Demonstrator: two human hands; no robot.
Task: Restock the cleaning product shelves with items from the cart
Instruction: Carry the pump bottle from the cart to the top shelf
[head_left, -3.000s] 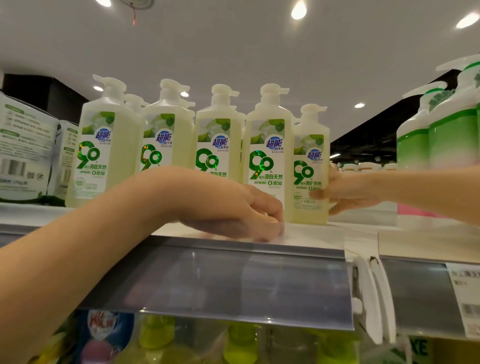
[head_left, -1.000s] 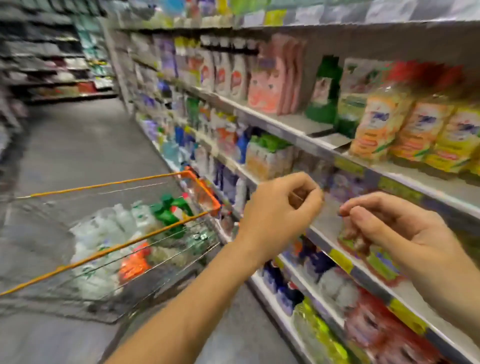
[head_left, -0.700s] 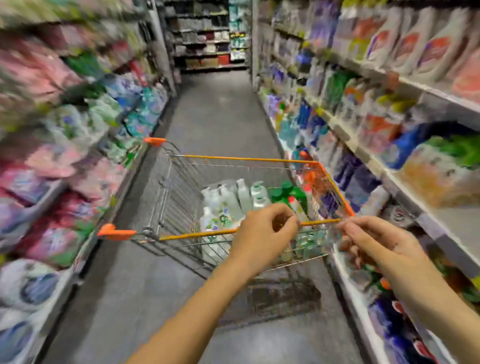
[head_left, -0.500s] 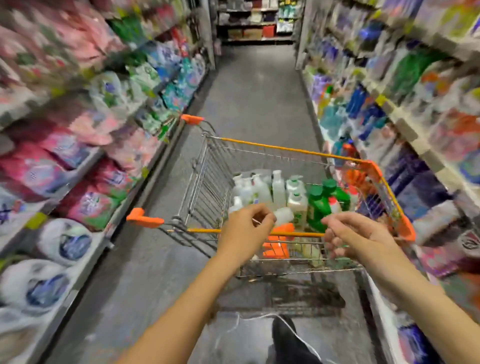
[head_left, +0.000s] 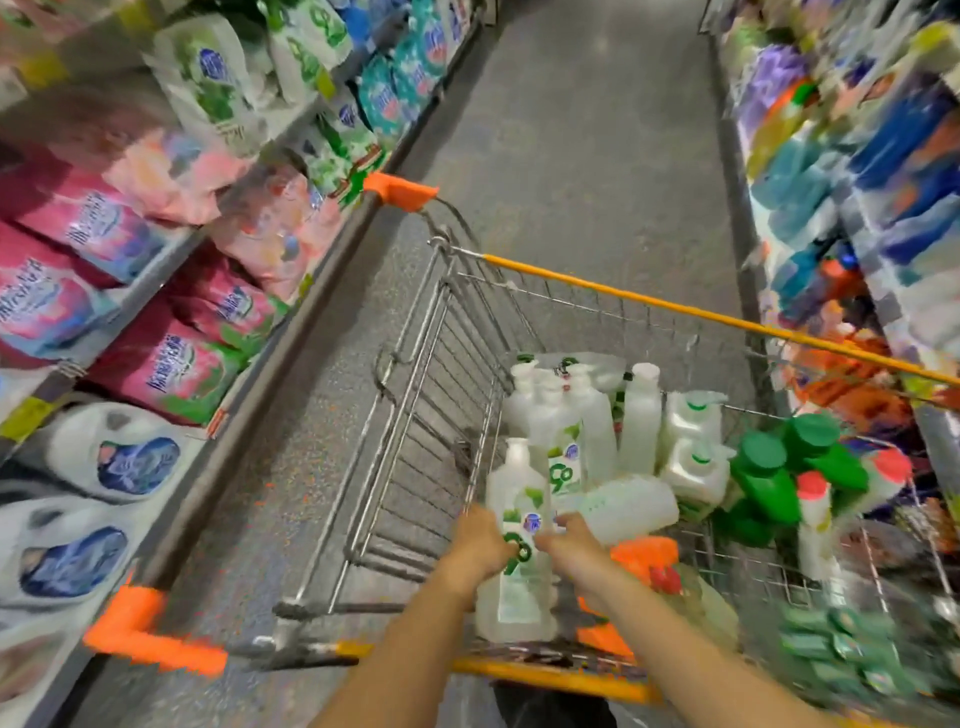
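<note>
A wire shopping cart (head_left: 415, 415) with orange trim stands in the aisle below me. Inside it are several pale pump bottles (head_left: 587, 415) and green-capped bottles (head_left: 769, 483). One pale pump bottle with a green "9" label (head_left: 517, 499) stands upright at the cart's near left. My left hand (head_left: 480, 545) grips its left side and my right hand (head_left: 569, 545) grips its right side. The bottle's lower half is partly hidden behind my hands.
Shelves of pink, green and white detergent bags (head_left: 156, 364) line the left side. Blurred shelves of blue and orange bottles (head_left: 883, 182) line the right. Grey aisle floor (head_left: 597, 156) stretches ahead of the cart. An orange child-seat flap (head_left: 644, 556) sits in the cart.
I turned from the top shelf to the cart. Both hands went from empty above the handle down into the basket and took hold of one pump bottle.
</note>
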